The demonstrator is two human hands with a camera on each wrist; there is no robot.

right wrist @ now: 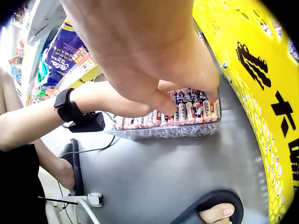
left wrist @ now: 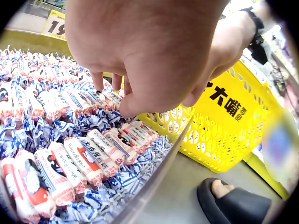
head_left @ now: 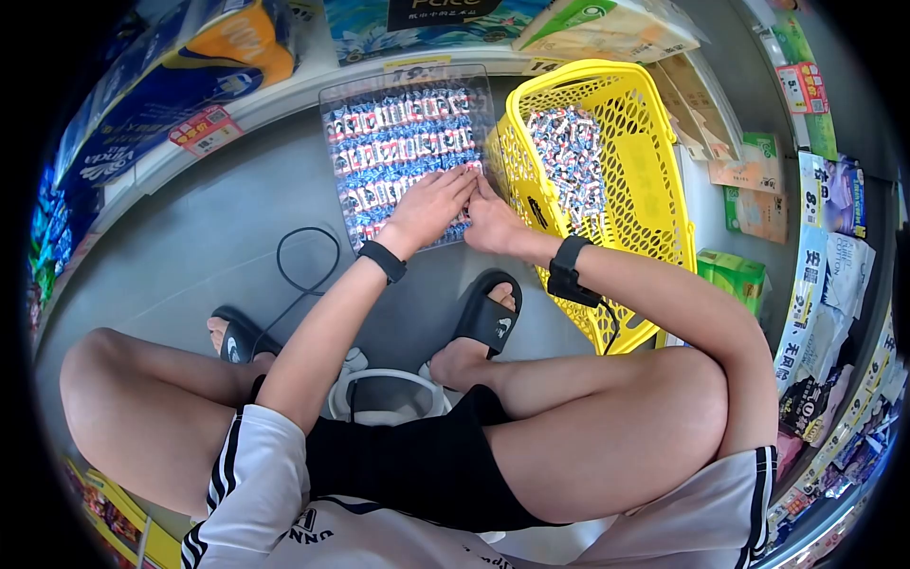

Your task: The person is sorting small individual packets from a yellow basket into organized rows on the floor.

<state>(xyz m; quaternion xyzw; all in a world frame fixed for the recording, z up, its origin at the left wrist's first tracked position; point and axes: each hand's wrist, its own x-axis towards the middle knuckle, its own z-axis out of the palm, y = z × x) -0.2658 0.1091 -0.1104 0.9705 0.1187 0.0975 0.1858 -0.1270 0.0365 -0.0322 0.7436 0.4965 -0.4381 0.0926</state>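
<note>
A: Grip state?
B: Left hand (head_left: 431, 204): fingers extended, lowered onto the paper-wrapped white, red and blue cylindrical candies (left wrist: 77, 158). Right hand (head_left: 493, 223): at the same candies, adjoining the left; whether it clamps one, I cannot tell.
A: Candy location?
B: In rows inside the clear plastic rectangular box (right wrist: 159, 134), beside the yellow perforated plastic basket (left wrist: 243, 112), which holds more

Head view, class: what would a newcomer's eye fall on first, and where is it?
Probably the bright yellow basket, right of centre, with loose sweets inside. Then, to its left, the clear tray of neat sweet rows, where the left hand and right hand meet.
</note>
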